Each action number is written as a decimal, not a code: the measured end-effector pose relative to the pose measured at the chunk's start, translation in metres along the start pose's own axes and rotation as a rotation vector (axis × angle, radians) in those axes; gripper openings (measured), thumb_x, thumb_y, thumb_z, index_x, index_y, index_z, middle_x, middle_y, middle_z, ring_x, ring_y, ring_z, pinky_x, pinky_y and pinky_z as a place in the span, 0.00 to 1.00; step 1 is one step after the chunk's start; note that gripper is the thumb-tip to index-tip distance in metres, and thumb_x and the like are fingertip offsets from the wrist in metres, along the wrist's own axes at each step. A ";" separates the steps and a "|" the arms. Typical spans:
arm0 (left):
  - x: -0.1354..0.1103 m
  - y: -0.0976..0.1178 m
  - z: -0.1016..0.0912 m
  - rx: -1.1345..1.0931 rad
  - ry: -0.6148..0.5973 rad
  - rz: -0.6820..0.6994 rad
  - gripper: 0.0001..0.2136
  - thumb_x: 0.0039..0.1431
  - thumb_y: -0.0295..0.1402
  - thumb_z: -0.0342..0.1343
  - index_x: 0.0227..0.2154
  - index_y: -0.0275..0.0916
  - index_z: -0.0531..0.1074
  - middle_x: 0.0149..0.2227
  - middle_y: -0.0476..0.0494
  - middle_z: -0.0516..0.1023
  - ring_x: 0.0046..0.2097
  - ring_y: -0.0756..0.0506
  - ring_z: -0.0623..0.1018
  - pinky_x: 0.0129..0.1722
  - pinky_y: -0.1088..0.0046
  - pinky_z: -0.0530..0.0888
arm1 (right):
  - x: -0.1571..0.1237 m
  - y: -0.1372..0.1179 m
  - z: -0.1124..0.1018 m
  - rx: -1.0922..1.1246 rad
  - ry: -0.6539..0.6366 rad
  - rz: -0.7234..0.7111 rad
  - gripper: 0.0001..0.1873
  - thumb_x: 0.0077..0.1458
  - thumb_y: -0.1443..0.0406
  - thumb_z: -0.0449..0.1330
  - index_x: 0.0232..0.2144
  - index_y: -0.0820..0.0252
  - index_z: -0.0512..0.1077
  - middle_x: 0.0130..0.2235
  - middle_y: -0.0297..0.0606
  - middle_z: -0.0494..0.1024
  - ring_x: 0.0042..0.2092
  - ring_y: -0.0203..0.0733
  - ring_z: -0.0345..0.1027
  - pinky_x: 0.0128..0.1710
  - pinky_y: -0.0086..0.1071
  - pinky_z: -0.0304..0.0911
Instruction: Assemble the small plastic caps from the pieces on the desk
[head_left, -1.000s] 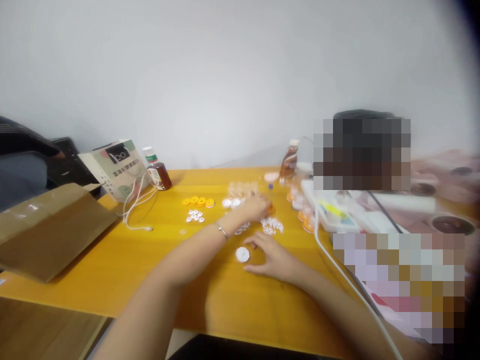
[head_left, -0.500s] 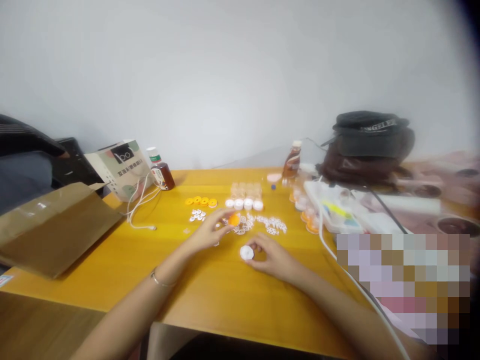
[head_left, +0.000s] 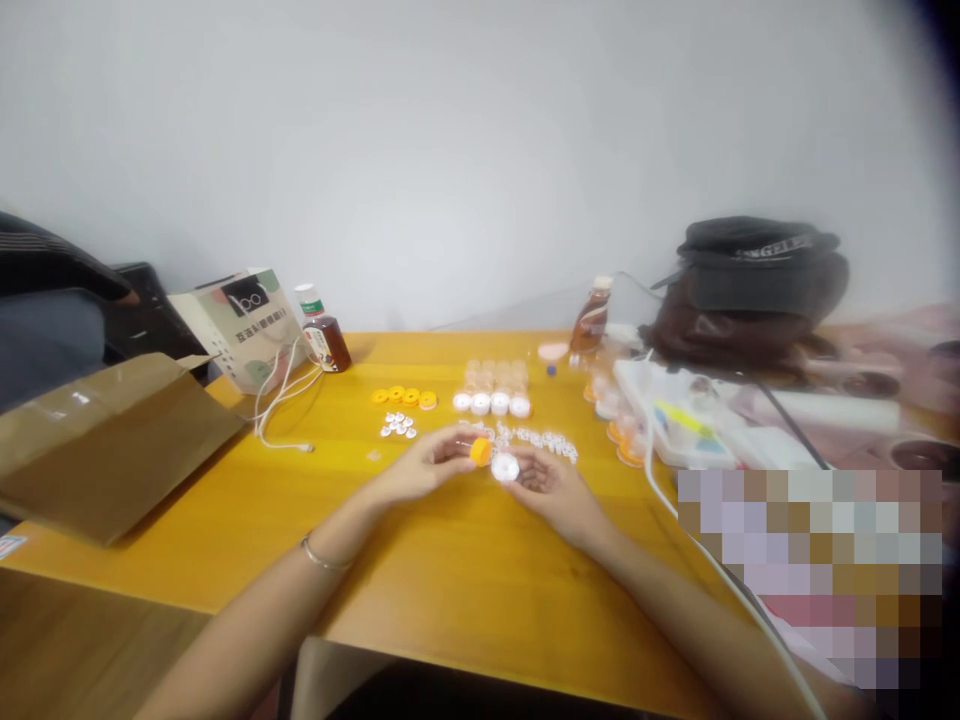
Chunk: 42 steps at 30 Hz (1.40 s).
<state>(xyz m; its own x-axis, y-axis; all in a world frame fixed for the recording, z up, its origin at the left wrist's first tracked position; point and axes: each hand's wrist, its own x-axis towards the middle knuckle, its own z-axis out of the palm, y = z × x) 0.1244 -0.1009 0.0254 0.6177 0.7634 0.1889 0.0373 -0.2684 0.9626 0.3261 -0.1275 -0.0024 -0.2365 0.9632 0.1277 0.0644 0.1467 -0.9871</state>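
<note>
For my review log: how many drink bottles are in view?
2: the left bottle at the back left of the table, the right bottle farther right. Others could be hidden.

The yellow table [head_left: 450, 590] is laid with white-topped discs [head_left: 499, 404] at twelve o'clock, yellow rings [head_left: 410, 398] at eleven, a brown bottle [head_left: 591, 322] at one.
</note>
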 end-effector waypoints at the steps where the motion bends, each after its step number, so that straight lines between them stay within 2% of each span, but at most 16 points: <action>1: 0.000 0.000 0.000 -0.025 0.005 -0.003 0.16 0.54 0.31 0.54 0.47 0.38 0.64 0.47 0.40 0.70 0.44 0.47 0.72 0.48 0.64 0.67 | 0.000 -0.001 0.000 0.000 0.011 -0.002 0.19 0.42 0.63 0.63 0.40 0.60 0.68 0.35 0.38 0.75 0.35 0.37 0.69 0.39 0.33 0.65; 7: 0.002 -0.007 0.003 -0.079 -0.010 0.021 0.16 0.53 0.28 0.55 0.45 0.38 0.63 0.45 0.41 0.69 0.44 0.48 0.71 0.48 0.67 0.67 | -0.001 -0.001 0.001 -0.001 0.027 -0.007 0.21 0.42 0.64 0.63 0.41 0.61 0.69 0.36 0.39 0.76 0.36 0.39 0.70 0.40 0.35 0.66; 12: 0.001 -0.012 0.007 -0.007 0.003 0.038 0.15 0.52 0.27 0.55 0.44 0.38 0.63 0.44 0.41 0.69 0.47 0.47 0.70 0.52 0.63 0.64 | -0.001 -0.003 0.002 -0.009 0.005 0.003 0.20 0.42 0.63 0.63 0.41 0.62 0.70 0.34 0.39 0.77 0.34 0.39 0.71 0.39 0.35 0.67; 18: -0.001 -0.005 0.012 0.228 0.018 0.120 0.15 0.54 0.27 0.53 0.46 0.38 0.64 0.46 0.39 0.67 0.48 0.46 0.69 0.52 0.62 0.65 | -0.003 -0.004 0.001 -0.022 -0.011 -0.001 0.19 0.42 0.62 0.63 0.40 0.61 0.71 0.33 0.38 0.77 0.33 0.38 0.71 0.39 0.36 0.67; 27: -0.004 0.006 0.017 0.585 0.013 0.227 0.16 0.56 0.30 0.51 0.49 0.42 0.63 0.45 0.41 0.69 0.47 0.46 0.68 0.49 0.62 0.66 | -0.003 0.002 0.001 0.014 -0.032 -0.028 0.20 0.42 0.62 0.64 0.41 0.58 0.72 0.34 0.38 0.77 0.38 0.42 0.71 0.44 0.40 0.65; 35: -0.006 0.005 0.017 0.705 -0.031 0.269 0.17 0.58 0.30 0.49 0.51 0.42 0.61 0.45 0.41 0.68 0.46 0.46 0.69 0.47 0.65 0.67 | -0.004 -0.003 0.005 0.110 0.001 -0.005 0.17 0.37 0.63 0.66 0.34 0.56 0.75 0.31 0.34 0.78 0.35 0.41 0.71 0.43 0.39 0.66; 42: -0.007 0.001 0.015 0.782 -0.018 0.262 0.17 0.58 0.30 0.48 0.51 0.42 0.62 0.42 0.42 0.70 0.43 0.47 0.70 0.44 0.68 0.69 | -0.006 -0.006 0.006 0.088 -0.006 0.006 0.16 0.38 0.62 0.65 0.35 0.56 0.75 0.31 0.35 0.78 0.35 0.41 0.71 0.43 0.40 0.66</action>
<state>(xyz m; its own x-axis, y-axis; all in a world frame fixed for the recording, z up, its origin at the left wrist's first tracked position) 0.1323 -0.1157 0.0221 0.6947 0.6112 0.3793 0.4218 -0.7733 0.4734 0.3217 -0.1357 0.0021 -0.2424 0.9625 0.1218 -0.0199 0.1206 -0.9925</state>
